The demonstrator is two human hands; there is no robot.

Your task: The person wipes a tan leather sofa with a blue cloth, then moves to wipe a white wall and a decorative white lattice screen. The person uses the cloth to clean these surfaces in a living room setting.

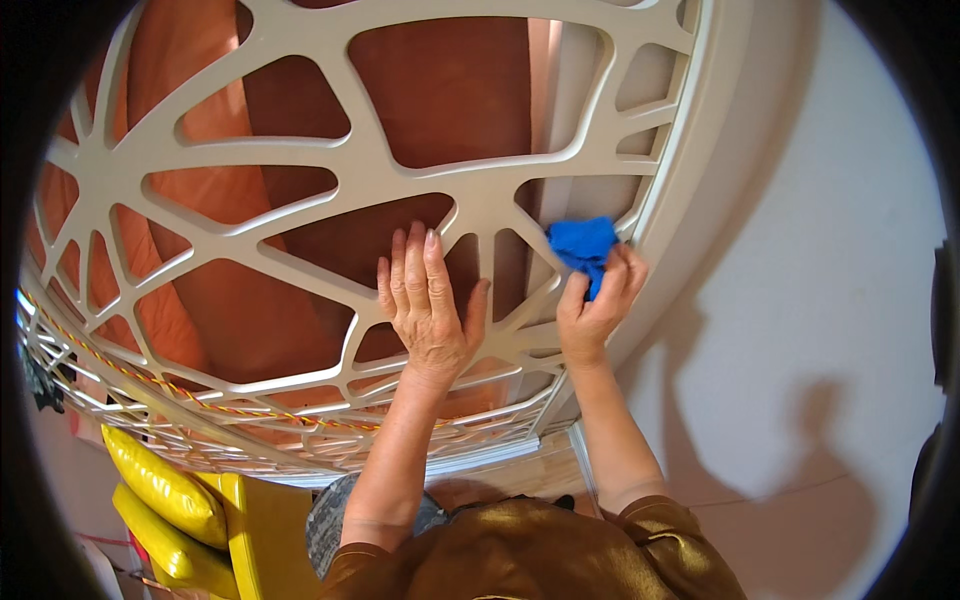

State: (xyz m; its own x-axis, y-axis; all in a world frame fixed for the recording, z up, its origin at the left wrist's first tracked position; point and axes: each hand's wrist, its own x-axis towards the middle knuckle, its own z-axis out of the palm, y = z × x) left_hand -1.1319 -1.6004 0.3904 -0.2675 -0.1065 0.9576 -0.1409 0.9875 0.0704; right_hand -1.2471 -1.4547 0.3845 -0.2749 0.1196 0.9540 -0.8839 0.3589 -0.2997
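A cream lattice partition screen [367,120] with irregular rounded openings rises in front of me. My left hand [427,307] lies flat against its bars, fingers pointing up and thumb out to the side, holding nothing. Pinched in the fingers of my right hand [604,307] is a crumpled blue cloth [585,244]. The cloth is against or just in front of the lattice near its right edge; exact contact is hard to tell. Part of the cloth is hidden by my fingers.
Orange-brown curtains [465,90] hang behind the openings. A twisted red-and-yellow cord [247,411] runs along the lower lattice. To the right is a pale wall [825,285] with shadows. Yellow cushions [165,487] rest on a yellow seat [274,525] at lower left.
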